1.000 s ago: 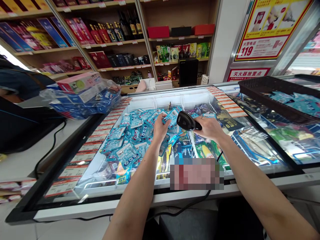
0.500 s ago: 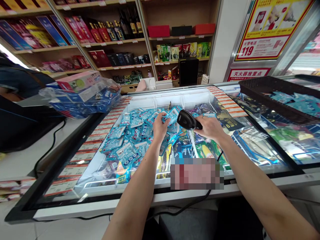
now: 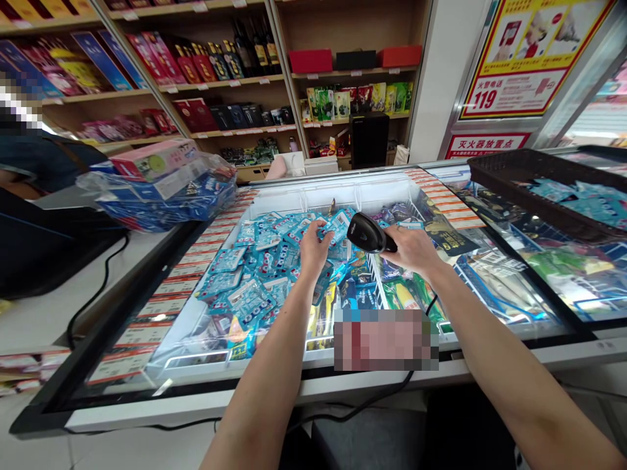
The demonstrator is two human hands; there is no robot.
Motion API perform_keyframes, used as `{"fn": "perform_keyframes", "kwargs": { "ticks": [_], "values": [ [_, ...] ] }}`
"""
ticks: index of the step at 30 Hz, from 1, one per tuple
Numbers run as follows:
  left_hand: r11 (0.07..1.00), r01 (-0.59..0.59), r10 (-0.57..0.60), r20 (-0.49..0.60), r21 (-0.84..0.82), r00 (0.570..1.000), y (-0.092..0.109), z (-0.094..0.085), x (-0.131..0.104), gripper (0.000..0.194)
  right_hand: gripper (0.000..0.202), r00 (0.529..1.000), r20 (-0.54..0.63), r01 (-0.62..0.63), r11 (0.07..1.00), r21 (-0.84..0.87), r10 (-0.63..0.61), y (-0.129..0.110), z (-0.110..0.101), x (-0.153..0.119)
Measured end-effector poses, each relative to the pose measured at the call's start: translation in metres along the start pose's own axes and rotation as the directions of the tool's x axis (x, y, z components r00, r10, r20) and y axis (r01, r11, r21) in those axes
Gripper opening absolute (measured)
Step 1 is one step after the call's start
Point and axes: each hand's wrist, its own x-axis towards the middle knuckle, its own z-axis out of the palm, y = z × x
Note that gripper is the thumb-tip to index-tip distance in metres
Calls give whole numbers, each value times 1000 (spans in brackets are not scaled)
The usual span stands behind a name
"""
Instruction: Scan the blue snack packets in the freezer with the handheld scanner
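Observation:
My left hand (image 3: 314, 248) pinches a small light-blue ice-cream packet (image 3: 340, 226), its printed back turned up. In my right hand (image 3: 414, 248) is a black barcode scanner (image 3: 363, 232); the fingers wrap round its handle and its head points left over the packet. The two hands are a short way apart. Beneath and left of my left hand, many similar blue packets (image 3: 252, 300) lie piled in the chest freezer (image 3: 191, 403). A white wire divider (image 3: 376, 277) stands below the scanner, with green and dark packs to its right.
A brown basket (image 3: 553, 207) with more blue packets rests on the freezer at right. Plastic-wrapped boxes (image 3: 161, 179) sit at the back left, near a person's arm. Price labels line the glass edge. The scanner's black cable (image 3: 362, 408) runs along the front. Stocked shelves (image 3: 230, 81) stand behind.
The scanner's head has tipped up very slightly. Both hands and the packet stay in practically the same place.

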Motion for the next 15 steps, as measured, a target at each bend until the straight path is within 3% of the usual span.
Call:
{"fn": "perform_keyframes", "kwargs": {
  "ticks": [4, 9, 15],
  "values": [
    [993, -28, 30, -9, 118, 1000, 6, 0, -4, 34, 38, 999, -23, -47, 998, -31, 46, 1, 0, -1],
    [929, -200, 222, -38, 310, 974, 17, 0, -11, 38, 36, 987, -69, -150, 987, -58, 146, 4, -3, -1],
    [827, -281, 286, 66, 486, 956, 29, -2, -14, 29, 37, 941, -142, -321, 943, -86, 307, 19, -14, 2]
  ]
}}
